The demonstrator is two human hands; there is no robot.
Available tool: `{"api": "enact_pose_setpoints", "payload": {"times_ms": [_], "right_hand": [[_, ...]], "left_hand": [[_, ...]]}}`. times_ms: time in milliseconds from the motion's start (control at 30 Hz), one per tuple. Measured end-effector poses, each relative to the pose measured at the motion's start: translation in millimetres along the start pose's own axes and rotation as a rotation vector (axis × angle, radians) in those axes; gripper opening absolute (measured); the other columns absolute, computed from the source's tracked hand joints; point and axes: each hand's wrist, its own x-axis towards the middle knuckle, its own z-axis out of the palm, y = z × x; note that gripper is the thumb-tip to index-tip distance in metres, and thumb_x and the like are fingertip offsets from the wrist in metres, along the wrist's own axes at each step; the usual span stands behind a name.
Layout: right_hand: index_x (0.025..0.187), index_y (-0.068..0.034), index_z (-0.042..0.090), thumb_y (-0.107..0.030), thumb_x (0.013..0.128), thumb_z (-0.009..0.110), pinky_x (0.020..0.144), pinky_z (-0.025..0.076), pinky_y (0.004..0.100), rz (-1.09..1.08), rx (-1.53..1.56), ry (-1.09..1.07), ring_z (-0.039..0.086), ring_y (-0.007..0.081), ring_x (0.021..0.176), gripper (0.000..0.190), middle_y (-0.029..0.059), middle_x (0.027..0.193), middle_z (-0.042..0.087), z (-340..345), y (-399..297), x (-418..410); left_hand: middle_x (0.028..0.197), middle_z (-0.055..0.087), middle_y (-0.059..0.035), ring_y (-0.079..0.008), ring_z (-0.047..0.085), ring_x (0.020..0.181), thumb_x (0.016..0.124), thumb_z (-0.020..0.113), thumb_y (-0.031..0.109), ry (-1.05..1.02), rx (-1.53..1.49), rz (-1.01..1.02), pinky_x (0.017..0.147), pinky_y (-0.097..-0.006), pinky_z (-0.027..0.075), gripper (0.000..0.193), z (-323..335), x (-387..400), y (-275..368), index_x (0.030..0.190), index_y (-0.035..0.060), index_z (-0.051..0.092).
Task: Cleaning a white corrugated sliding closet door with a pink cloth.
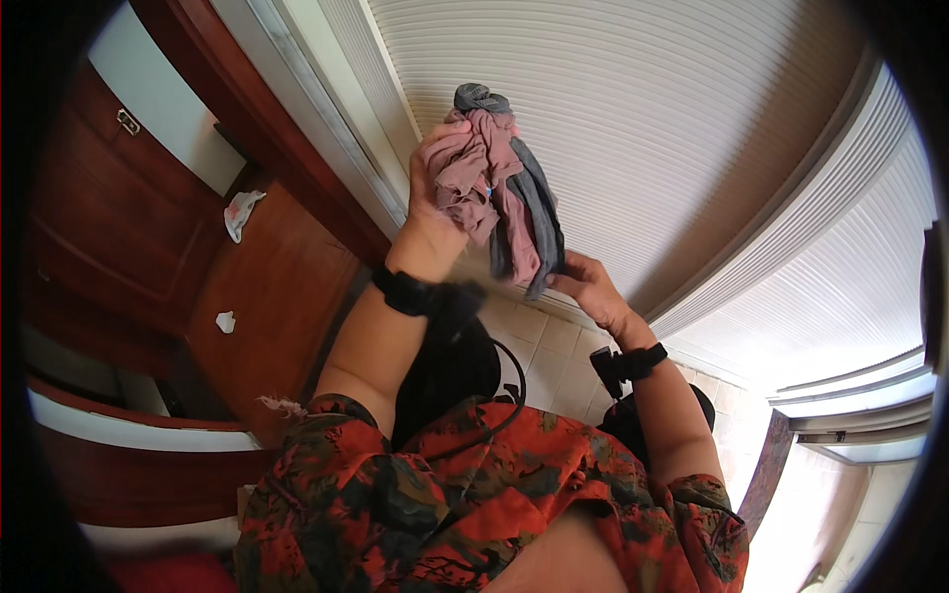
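Observation:
Bunched dusty-pink cloth is gripped in my left hand, raised in front of a white ribbed panel. With it hangs a grey cloth, whose long folds drop down the right side of the bundle. More grey fabric is bunched at the top. My right hand holds the lower end of the grey cloth between thumb and fingers. Some left fingers are hidden behind the fabric. Each wrist wears a black strap, one on the left and one on the right.
The white ribbed panel rises close behind the cloths. At left, a wooden door stands beyond a brown floor bearing a white plastic bag and a white scrap. Pale tiles lie below. A black cable loops near my body.

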Motion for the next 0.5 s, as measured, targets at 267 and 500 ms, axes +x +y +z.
{"api": "enact_pose_setpoints", "payload": {"times_ms": [267,500], "right_hand": [[0.100,-0.002,0.069,-0.007,0.092,0.063,0.076,0.047,0.0230,-0.033,0.114,0.102,0.058,0.0062,0.079,0.011,-0.0029,0.086,0.067,-22.3,-15.3,-5.7],[0.115,0.000,0.063,-0.013,0.098,0.054,0.082,0.052,0.0331,-0.096,0.324,0.207,0.064,0.0158,0.091,0.024,0.0057,0.102,0.067,-26.5,-12.6,-12.0]], "left_hand": [[0.094,0.062,-0.0084,-0.0179,0.062,0.086,0.076,0.060,0.000,0.636,0.200,-0.135,0.076,-0.0301,0.054,0.041,3.1,14.1,-15.0,0.117,0.0013,0.059],[0.094,0.062,-0.0061,-0.0148,0.060,0.082,0.079,0.062,0.005,0.450,0.836,-0.343,0.075,-0.0267,0.051,0.047,-18.2,-22.9,-79.8,0.125,-0.0004,0.058]]}}
